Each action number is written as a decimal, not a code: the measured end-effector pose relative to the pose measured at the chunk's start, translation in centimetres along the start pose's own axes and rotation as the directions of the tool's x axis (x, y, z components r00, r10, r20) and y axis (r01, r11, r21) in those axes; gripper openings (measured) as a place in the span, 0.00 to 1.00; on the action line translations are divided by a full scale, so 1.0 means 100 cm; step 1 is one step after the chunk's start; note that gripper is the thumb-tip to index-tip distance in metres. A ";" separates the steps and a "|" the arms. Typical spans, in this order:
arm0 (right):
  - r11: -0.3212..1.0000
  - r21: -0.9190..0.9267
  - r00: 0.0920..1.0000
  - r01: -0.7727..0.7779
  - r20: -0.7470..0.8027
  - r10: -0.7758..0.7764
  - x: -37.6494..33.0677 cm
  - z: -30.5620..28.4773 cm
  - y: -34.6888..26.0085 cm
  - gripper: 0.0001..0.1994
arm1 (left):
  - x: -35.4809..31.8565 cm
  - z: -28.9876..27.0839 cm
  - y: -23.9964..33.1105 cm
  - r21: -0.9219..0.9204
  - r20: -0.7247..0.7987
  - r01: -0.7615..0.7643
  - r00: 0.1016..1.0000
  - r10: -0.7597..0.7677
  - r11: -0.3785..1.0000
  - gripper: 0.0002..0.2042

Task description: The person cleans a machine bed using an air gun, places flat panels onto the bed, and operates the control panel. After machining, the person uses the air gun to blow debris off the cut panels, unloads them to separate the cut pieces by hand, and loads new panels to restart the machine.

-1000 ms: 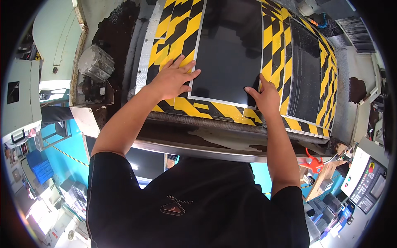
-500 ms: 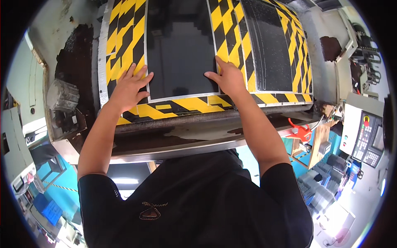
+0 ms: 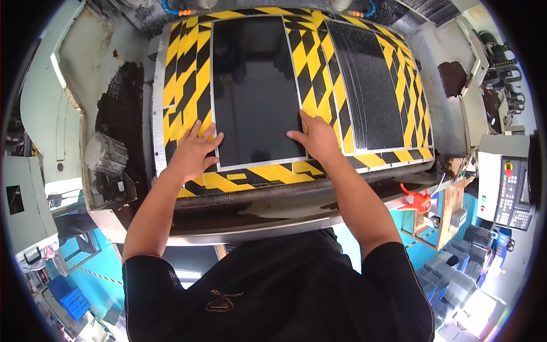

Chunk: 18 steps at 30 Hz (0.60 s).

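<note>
A glossy black rectangular panel [image 3: 256, 97] lies flat on the machine bed, framed by yellow-and-black striped tape [image 3: 191, 74]. My left hand [image 3: 195, 153] rests at its near left edge, fingers spread over the tape and thumb at the panel's border. At the near right edge, my right hand [image 3: 320, 138] has its forefinger stretched along the border and its thumb over the black surface. Neither hand grasps anything. A second dark panel [image 3: 367, 91], dotted with specks or droplets, lies to the right inside its own striped border.
A metal ledge [image 3: 256, 232] runs between my body and the bed. On it at the right is a red-orange spray-gun-like tool [image 3: 417, 199]. A control panel [image 3: 510, 188] stands at far right. Blue-and-orange hoses [image 3: 176, 10] show at the back, and a grey cylindrical part [image 3: 106, 153] on the left.
The view has shifted, so the bed sits lower and its far edge with hoses now shows. Both hands keep nearly the same places along the panel's edges.
</note>
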State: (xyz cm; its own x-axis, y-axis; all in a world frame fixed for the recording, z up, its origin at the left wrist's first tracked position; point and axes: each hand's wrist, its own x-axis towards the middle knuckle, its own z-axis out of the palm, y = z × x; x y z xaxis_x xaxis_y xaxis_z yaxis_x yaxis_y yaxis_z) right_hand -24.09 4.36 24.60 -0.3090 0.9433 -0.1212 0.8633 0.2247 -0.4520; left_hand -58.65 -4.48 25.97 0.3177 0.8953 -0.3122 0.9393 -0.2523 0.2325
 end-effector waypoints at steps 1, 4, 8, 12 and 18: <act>1.000 -0.008 1.000 0.006 -0.024 -0.006 0.000 0.000 0.000 0.36 | 0.000 0.000 0.000 -0.002 -0.040 -0.018 0.999 0.018 1.000 0.31; 1.000 -0.006 1.000 0.007 -0.024 -0.007 0.000 -0.001 0.000 0.37 | 0.001 -0.001 0.002 0.008 -0.039 -0.008 0.999 0.008 1.000 0.31; 1.000 -0.005 1.000 0.015 -0.007 -0.015 0.000 0.000 0.000 0.37 | 0.000 -0.004 0.003 0.010 0.051 0.028 0.998 -0.029 1.000 0.31; 0.999 -0.041 1.000 0.005 -0.005 -0.005 0.002 0.001 -0.001 0.38 | 0.000 -0.006 0.003 0.011 0.029 0.010 1.000 -0.010 1.000 0.32; 0.999 -0.037 1.000 -0.006 0.025 0.007 0.001 0.002 0.000 0.38 | 0.002 -0.005 0.003 0.059 0.119 0.041 0.992 -0.048 0.997 0.30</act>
State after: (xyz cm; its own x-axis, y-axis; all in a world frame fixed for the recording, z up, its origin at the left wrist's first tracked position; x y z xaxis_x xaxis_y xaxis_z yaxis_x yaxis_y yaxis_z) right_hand -24.18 4.41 24.42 -0.3129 0.9385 -0.1462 0.8792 0.2279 -0.4185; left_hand -58.38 -4.20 26.44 0.2859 0.8562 -0.4304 0.9575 -0.2367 0.1650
